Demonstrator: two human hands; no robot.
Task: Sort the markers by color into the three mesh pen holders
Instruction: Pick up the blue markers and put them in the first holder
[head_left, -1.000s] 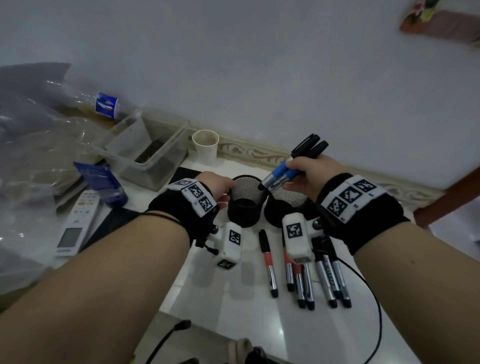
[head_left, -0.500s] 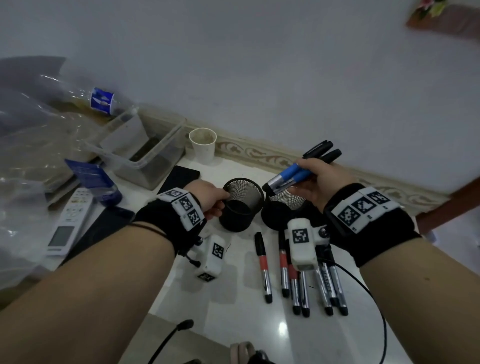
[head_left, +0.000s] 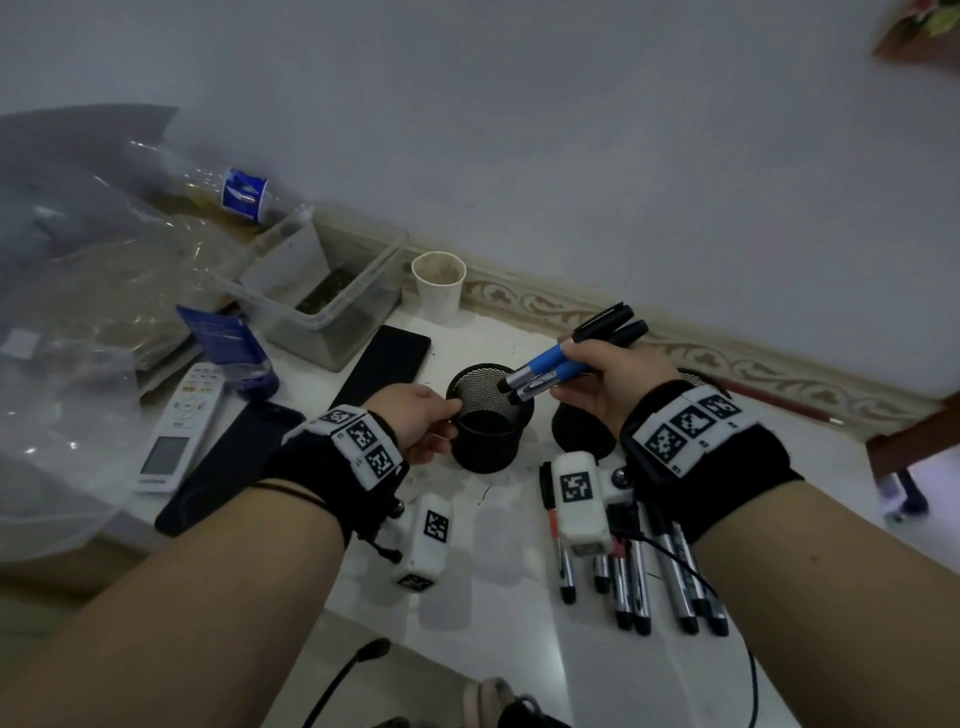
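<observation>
My right hand (head_left: 608, 382) grips two blue markers (head_left: 550, 366), their lower ends slanting down over the mouth of a black mesh pen holder (head_left: 491, 421). My left hand (head_left: 421, 423) grips that holder's left rim. A second mesh holder (head_left: 582, 434) stands right of it, half hidden by my right hand; a third holder's rim (head_left: 701, 376) peeks out behind my right wrist. Several red and black markers (head_left: 639, 577) lie side by side on the white table (head_left: 498, 561) under my right wrist.
A paper cup (head_left: 439, 286), a clear plastic tub (head_left: 322, 296) and a bottle (head_left: 244, 195) stand at the back left. A black phone (head_left: 387, 358), a remote (head_left: 179, 426), a blue packet (head_left: 228, 348) and plastic bags (head_left: 67, 312) crowd the left. A cable (head_left: 748, 675) trails at the front right.
My right hand has brought the blue markers left, so their ends now hang over the left holder. My left hand keeps its hold on that holder's rim.
</observation>
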